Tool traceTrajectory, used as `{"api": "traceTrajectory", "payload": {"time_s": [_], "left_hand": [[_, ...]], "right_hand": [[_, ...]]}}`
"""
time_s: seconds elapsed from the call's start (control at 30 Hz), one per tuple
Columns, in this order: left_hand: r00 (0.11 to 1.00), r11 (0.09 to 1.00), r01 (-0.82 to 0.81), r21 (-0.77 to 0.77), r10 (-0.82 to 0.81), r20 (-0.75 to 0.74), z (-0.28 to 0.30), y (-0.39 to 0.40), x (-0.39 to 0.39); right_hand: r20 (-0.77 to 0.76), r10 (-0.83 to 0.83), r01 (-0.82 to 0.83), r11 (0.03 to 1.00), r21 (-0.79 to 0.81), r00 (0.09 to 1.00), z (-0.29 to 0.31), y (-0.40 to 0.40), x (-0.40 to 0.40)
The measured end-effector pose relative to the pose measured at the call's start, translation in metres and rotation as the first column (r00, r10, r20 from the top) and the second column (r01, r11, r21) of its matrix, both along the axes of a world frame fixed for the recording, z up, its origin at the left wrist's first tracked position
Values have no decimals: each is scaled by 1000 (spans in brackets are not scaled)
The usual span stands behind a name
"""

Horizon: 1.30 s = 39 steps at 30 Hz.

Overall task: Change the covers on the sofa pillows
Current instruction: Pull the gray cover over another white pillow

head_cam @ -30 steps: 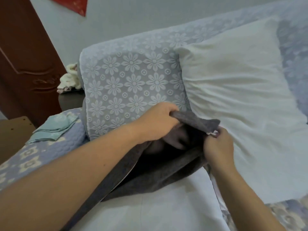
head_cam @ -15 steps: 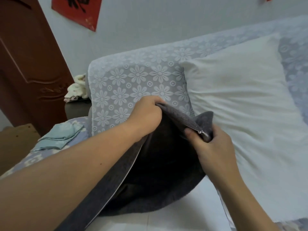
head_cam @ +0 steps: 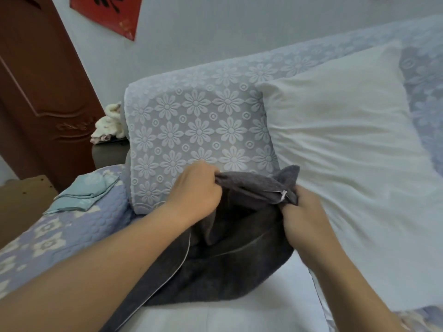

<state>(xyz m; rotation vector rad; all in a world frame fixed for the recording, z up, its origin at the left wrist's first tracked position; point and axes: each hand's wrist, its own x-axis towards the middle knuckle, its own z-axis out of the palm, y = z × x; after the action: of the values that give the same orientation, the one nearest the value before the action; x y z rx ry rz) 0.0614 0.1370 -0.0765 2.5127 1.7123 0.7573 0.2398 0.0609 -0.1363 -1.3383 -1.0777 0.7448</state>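
Observation:
A dark grey pillow cover (head_cam: 230,267) lies bunched over a white pillow (head_cam: 215,317) in front of me. My left hand (head_cam: 199,190) grips the cover's upper edge at its open mouth. My right hand (head_cam: 302,209) pinches the cover's corner, where a small white zipper pull (head_cam: 284,194) shows. A second bare white pillow (head_cam: 347,149) leans against the sofa back (head_cam: 199,130), to the right of both hands.
The sofa wears a blue-grey floral cover. A folded light-blue cloth (head_cam: 84,192) rests on the sofa arm at left. Behind it are a dark side table with a crumpled white cloth (head_cam: 109,125) and a brown wooden door (head_cam: 40,87).
My view has tilted up a little. Both hands have shifted slightly on the grey cover's edge and drawn it tauter between them; more of the cover now spreads over the near pillow.

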Motion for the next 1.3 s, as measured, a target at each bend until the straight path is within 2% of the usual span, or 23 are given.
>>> {"api": "traceTrajectory", "payload": {"time_s": [0.07, 0.13, 0.2, 0.27, 0.3, 0.33, 0.37, 0.43, 0.5, 0.6, 0.7, 0.77, 0.8, 0.83, 0.9, 0.93, 1.0, 1.03, 1.07, 1.13, 1.2, 1.27, 1.3], "left_hand": [[955, 993, -8, -114, 42, 293, -2, 0, 6], [817, 968, 83, -238, 71, 573, -2, -3, 12], [720, 965, 138, -223, 57, 692, -4, -3, 12], [754, 982, 118, -145, 6, 657, 0, -9, 11], [818, 990, 109, -85, -41, 573, 0, -14, 9], [888, 993, 119, -21, -97, 449, -2, -21, 6], [944, 989, 144, 30, -147, 297, -6, -27, 2], [984, 982, 177, 64, -179, 24, -17, -39, -4], [989, 987, 146, 67, -145, -16, -26, -38, -13], [978, 984, 177, 14, -178, 108, -36, -31, -28], [960, 959, 278, 49, -276, -54, -45, -38, -35], [966, 962, 222, 158, -195, -172, -52, -43, -39], [984, 966, 134, 223, -102, -148, -52, -40, -41], [999, 967, 22, 254, -11, -46, -50, -35, -43], [969, 971, -129, 203, 80, 235, -43, -26, -47], [927, 976, -125, 176, 52, 370, -39, -24, -46], [830, 993, -44, 106, -23, 557, -32, -33, -35], [802, 997, 4, 72, -46, 595, -32, -42, -29], [794, 997, 53, 48, -71, 604, -34, -53, -23], [811, 991, 134, 11, -116, 574, -43, -70, -17], [890, 988, 152, -19, -128, 438, -54, -77, -19], [981, 1000, 5, -20, -2, 194, -62, -73, -23], [991, 996, -87, 3, 86, 98, -64, -66, -27]], "right_hand": [[-120, 63, -60, 998, 32, 991, 1, -4, -11], [-171, 174, -161, 983, 87, 970, 5, -10, -21], [49, 208, -210, 977, 32, 977, 0, -13, -25], [390, 98, -73, 994, -79, 915, -6, -9, -23], [489, 14, 32, 996, -86, 872, -9, -6, -18], [496, -66, 113, 991, -65, 866, -12, -2, -11], [426, -131, 160, 986, -33, 895, -12, 0, -2], [131, -150, 151, 989, 5, 980, -9, 2, 10], [-80, -59, 62, 998, 27, 995, -6, 0, 5], [-215, 20, -5, 997, 72, 977, -11, -1, -12], [-372, 46, -15, 996, 86, 927, -14, 2, -14], [-430, 111, -83, 993, 85, 896, -15, 0, -17], [-412, 165, -138, 986, 95, 896, -14, -3, -21], [-346, 230, -207, 973, 101, 910, -12, -7, -25], [-108, 361, -357, 933, 51, 926, -12, -15, -36], [41, 385, -385, 923, -4, 922, -18, -15, -40], [364, 284, -269, 959, -93, 887, -29, -12, -43], [448, 184, -163, 983, -86, 875, -32, -10, -43], [441, 79, -63, 997, -52, 894, -32, -8, -40], [310, -36, 43, 999, -17, 950, -30, -4, -31], [237, -91, 95, 995, -4, 967, -29, -3, -23], [277, -106, 99, 994, 40, 955, -30, -6, -23], [284, -87, 70, 995, 72, 955, -28, -10, -26]]}}
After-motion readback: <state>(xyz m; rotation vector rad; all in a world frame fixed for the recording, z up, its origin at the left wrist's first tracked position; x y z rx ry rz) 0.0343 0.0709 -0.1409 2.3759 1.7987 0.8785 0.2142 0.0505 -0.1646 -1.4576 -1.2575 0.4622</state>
